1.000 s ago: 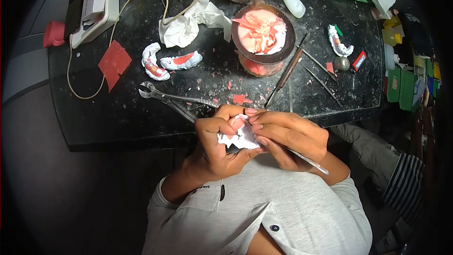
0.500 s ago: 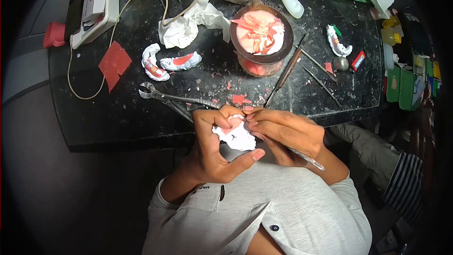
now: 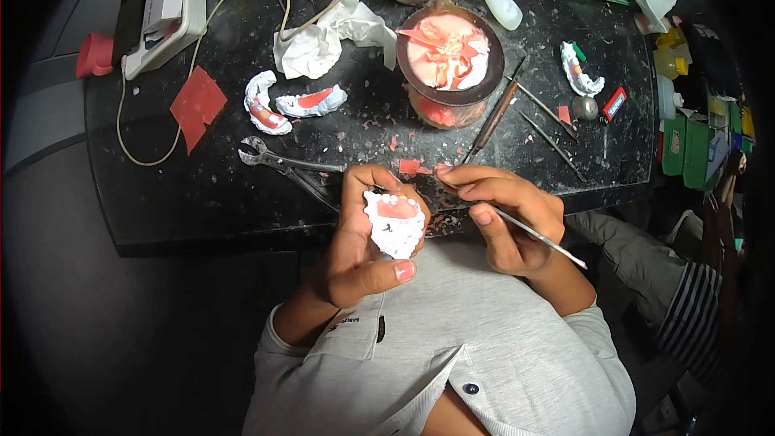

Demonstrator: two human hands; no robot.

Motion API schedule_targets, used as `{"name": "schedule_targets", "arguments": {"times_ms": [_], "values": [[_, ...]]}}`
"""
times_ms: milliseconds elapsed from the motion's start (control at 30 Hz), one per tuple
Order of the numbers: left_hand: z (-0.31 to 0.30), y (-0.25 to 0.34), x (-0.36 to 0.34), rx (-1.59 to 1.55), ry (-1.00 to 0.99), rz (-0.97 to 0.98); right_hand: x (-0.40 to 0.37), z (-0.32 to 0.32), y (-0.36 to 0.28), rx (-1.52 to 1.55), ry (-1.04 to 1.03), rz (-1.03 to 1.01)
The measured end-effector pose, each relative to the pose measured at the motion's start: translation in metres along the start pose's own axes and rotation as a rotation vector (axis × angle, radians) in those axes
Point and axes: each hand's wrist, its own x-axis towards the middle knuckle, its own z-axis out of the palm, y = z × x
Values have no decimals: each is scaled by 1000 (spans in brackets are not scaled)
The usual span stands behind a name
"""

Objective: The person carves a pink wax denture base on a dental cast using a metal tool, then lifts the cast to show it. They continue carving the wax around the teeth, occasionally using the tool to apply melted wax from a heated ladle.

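A white plaster dental cast with a pink wax patch (image 3: 395,224) sits in the grip of the person's left hand (image 3: 359,250), above the near edge of a black, debris-speckled table (image 3: 218,210). The right hand (image 3: 517,222), apart from the cast, grasps a thin metal tool (image 3: 542,239). Beyond them, silver metal pliers (image 3: 278,163) lie left of a red wax scrap (image 3: 410,166); farther back stands a round dark pan of pink-and-white wax (image 3: 446,52).
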Motion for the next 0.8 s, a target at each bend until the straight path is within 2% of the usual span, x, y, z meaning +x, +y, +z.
{"name": "schedule_targets", "arguments": {"times_ms": [33,67,133,267,333,433,667,800], "values": [[0,-2,0,16,-13,49,-3,3,1,134,77,76],[0,-4,0,17,-12,51,0,2,0,136,75,74],[2,-9,0,319,39,172,6,-1,-4,6,-3,-47],[8,-9,-2,351,67,202,6,-5,-6,-30,-95,-89],[11,0,-4,258,92,100,6,-5,-7,3,-89,-50],[7,-2,-2,259,100,149,5,-5,-6,50,-89,-19],[11,1,-2,237,132,126,6,-7,-5,106,-119,-29],[1,11,-3,44,21,-52,7,-9,-3,75,-146,-69]]}}
